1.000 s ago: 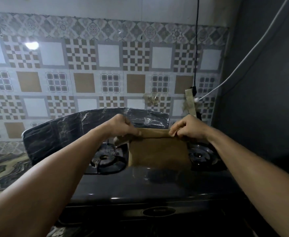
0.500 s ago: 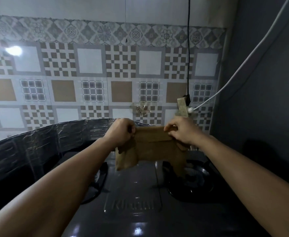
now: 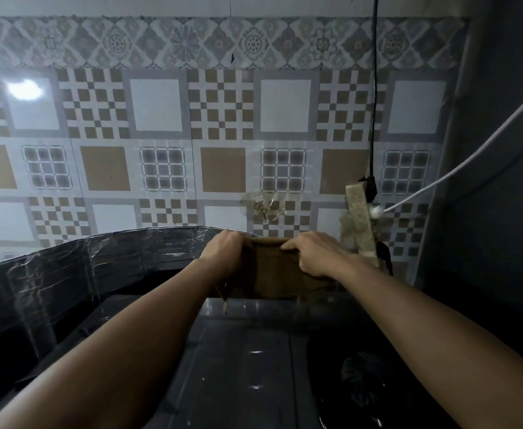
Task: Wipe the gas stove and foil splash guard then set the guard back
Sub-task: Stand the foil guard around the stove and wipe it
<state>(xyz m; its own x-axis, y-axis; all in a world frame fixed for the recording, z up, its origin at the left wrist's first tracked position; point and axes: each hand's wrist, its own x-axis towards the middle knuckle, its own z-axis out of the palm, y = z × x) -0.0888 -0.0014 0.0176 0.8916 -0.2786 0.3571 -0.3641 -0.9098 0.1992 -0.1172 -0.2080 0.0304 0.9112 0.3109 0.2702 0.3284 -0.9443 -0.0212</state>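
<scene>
A brown cloth (image 3: 277, 274) hangs spread between my two hands at the back of the dark gas stove (image 3: 241, 360). My left hand (image 3: 224, 250) grips its upper left corner and my right hand (image 3: 312, 253) pinches its upper right edge. The cloth's lower edge reaches the stove's top near the back. The foil splash guard (image 3: 77, 270) stands curved behind and to the left of the stove, its top edge running behind my left hand. A burner (image 3: 362, 382) lies dark at the lower right under my right forearm.
A patterned tiled wall (image 3: 223, 134) rises right behind the stove. A black cable (image 3: 374, 88) hangs down to a taped plug (image 3: 360, 218), with a white cable (image 3: 470, 162) running off right. A dark wall (image 3: 501, 212) closes the right side.
I have leaned in closer and my hands have carried the cloth farther back toward the wall. The cloth now hangs lower against the stove's back. The left burner has left the view.
</scene>
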